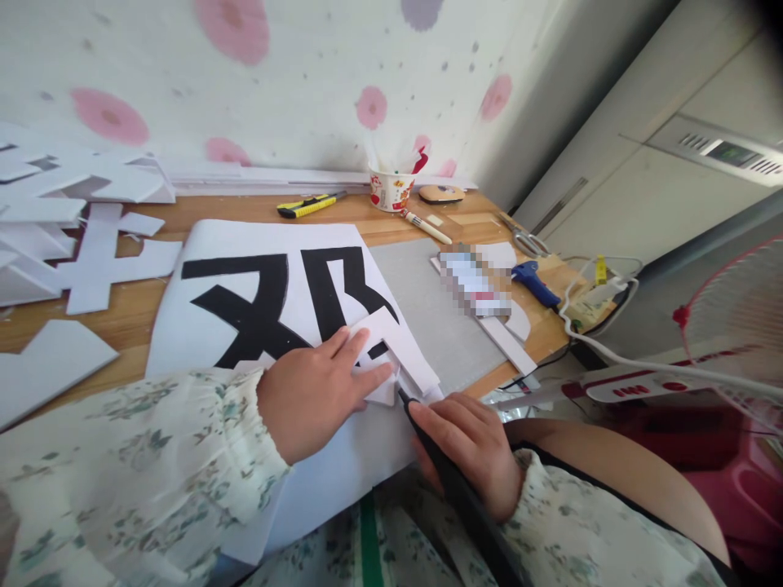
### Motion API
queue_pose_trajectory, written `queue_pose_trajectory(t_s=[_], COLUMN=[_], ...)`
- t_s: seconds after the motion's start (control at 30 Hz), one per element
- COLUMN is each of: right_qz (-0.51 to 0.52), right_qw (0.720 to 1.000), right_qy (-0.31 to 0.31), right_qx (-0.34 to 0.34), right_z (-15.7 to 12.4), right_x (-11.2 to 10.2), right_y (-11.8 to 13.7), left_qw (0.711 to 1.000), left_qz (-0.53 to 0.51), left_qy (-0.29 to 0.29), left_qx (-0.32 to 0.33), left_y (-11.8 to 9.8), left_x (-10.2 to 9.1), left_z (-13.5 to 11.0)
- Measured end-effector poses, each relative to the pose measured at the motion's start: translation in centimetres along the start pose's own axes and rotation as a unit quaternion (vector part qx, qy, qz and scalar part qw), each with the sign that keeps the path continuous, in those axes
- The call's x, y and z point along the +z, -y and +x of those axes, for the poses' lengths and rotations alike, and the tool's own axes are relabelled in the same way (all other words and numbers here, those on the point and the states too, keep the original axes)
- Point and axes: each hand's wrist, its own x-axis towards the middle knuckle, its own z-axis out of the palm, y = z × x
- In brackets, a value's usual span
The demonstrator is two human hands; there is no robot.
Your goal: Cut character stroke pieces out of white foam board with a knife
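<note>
My left hand [324,387] lies with its fingers spread on a white foam-board piece [416,359], pressing it onto a paper sheet [245,232] printed with bold black strokes. That piece has a small cut-out with black showing through. My right hand [471,444] is closed around a long black pen-like tool [449,481]. The tool's tip touches or nearly touches the foam piece's near edge, just right of my left fingers. From this angle I cannot make out its exact kind.
White foam-board cutouts [110,261] pile up at the left. At the back are a yellow utility knife [311,205], a paper cup [390,191] and a mouse [441,194]. Rightward lie a phone [474,281], a blue glue gun [535,283], scissors [526,236] and a white cable [612,346].
</note>
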Motion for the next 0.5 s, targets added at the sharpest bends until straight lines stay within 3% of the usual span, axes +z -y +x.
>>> queue_pose_trajectory(t_s=[0.2,0.4,0.5], right_qz=[0.016,0.13,0.173], right_qw=[1.0,0.971,0.963], right_qy=[-0.005,-0.019,0.011], right_qx=[0.006,0.201,0.206], right_z=[-0.1,2.3,4.2], right_x=[-0.2,-2.5,-3.1], right_y=[-0.1,-1.4,-2.3], left_qw=[1.0,1.0,1.0], left_qz=[-0.006,-0.013,-0.017], left_qy=[0.01,0.023,0.018], left_qx=[-0.005,-0.006,-0.004], left_y=[0.0,0.0,0.0], left_x=[-0.1,-0.6,-0.6], left_z=[0.1,0.2,0.1])
